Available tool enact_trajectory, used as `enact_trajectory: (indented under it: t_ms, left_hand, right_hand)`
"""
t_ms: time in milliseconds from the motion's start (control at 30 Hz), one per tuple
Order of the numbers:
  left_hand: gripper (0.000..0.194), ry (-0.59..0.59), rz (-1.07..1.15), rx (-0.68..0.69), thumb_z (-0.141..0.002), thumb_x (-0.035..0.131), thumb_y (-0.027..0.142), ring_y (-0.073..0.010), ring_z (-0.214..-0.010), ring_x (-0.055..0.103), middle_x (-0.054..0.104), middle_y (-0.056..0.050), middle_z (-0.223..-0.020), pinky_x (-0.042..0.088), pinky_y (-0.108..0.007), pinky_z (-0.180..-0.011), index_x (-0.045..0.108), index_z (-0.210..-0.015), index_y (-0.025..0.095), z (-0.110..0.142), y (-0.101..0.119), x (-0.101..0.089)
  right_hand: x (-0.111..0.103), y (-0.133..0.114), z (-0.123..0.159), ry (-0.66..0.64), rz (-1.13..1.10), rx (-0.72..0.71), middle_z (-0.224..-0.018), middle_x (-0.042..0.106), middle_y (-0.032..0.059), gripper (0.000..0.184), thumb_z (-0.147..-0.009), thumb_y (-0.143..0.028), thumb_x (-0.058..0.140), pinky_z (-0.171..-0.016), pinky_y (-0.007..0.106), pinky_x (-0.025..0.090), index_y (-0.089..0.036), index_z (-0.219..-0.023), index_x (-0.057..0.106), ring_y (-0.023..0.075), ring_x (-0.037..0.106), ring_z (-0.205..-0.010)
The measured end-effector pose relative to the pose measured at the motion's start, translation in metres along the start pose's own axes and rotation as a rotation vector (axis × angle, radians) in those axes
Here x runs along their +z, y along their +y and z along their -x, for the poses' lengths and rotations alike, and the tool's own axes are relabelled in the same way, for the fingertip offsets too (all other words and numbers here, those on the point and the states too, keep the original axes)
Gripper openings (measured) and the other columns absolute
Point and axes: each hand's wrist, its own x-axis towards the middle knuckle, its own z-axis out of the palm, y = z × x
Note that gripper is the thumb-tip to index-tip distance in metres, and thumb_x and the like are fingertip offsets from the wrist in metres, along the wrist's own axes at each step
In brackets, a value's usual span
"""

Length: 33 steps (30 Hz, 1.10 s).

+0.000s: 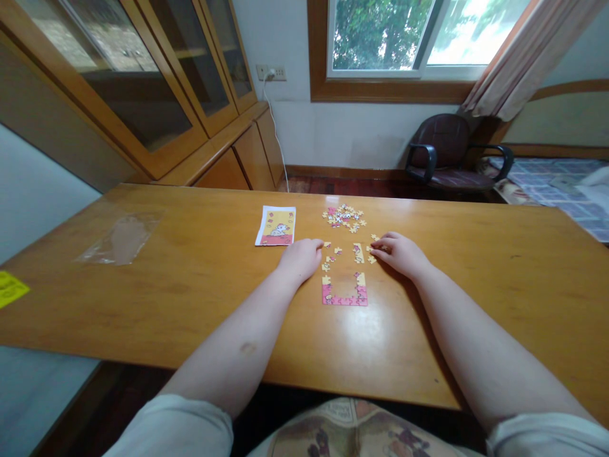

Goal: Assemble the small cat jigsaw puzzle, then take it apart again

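My left hand is closed, its fingertips on a yellow puzzle piece at the upper left of a partly joined jigsaw. Across from it, my right hand pinches at a small yellow puzzle piece, with a few loose pieces around its fingers. Between the hands lies a short joined yellow strip. Nearer to me, joined pink and yellow pieces form a U-shaped border. Single pieces lie along the left side. The undersides of both hands are hidden.
A pile of loose puzzle pieces lies beyond the hands. The picture card rests left of it, and a clear plastic bag lies farther left on the wooden table. An armchair stands behind the table.
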Motion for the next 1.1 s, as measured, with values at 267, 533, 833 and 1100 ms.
enact_trajectory:
  t_ms: [267,533,833,1100]
  left_hand:
    - [0.041,-0.029,0.023,0.027,-0.090,0.040,0.023,-0.0225,-0.107,0.062,0.067,-0.005,-0.120,0.048,-0.033,-0.090,0.060,-0.126,0.026,0.0007,0.0008,-0.0004]
    - [0.041,-0.026,0.040,0.036,-0.090,0.040,0.023,-0.0220,-0.109,0.062,0.066,-0.006,-0.122,0.047,-0.033,-0.092,0.060,-0.127,0.025,0.0012,0.0022,-0.0006]
    - [0.040,-0.011,0.038,0.035,-0.090,0.042,0.023,-0.0210,-0.110,0.061,0.067,-0.005,-0.121,0.046,-0.032,-0.094,0.060,-0.126,0.025,0.0002,-0.0001,0.0013]
    - [0.040,-0.019,0.023,0.025,-0.090,0.041,0.024,-0.0214,-0.108,0.061,0.066,-0.006,-0.121,0.046,-0.032,-0.093,0.060,-0.125,0.025,-0.0004,-0.0001,0.0003]
  right_hand:
    - [0.0019,0.0001,-0.0033,-0.002,0.040,0.020,-0.090,0.066,0.0059,0.018,-0.086,-0.029,0.058,-0.070,0.026,0.046,-0.021,-0.086,0.074,0.0170,0.061,-0.078]
    - [0.0032,-0.0053,-0.0010,0.017,0.066,-0.017,-0.095,0.066,0.0067,0.024,-0.088,-0.039,0.056,-0.072,0.027,0.046,-0.023,-0.094,0.073,0.0177,0.062,-0.080]
    - [0.0055,-0.0054,-0.0047,0.002,0.034,0.019,-0.090,0.064,0.0064,0.017,-0.086,-0.032,0.059,-0.071,0.027,0.046,-0.021,-0.086,0.071,0.0174,0.061,-0.078]
    - [0.0039,-0.0064,-0.0041,-0.005,0.004,0.045,-0.081,0.062,0.0053,0.013,-0.083,-0.029,0.061,-0.069,0.027,0.045,-0.020,-0.076,0.067,0.0171,0.058,-0.075]
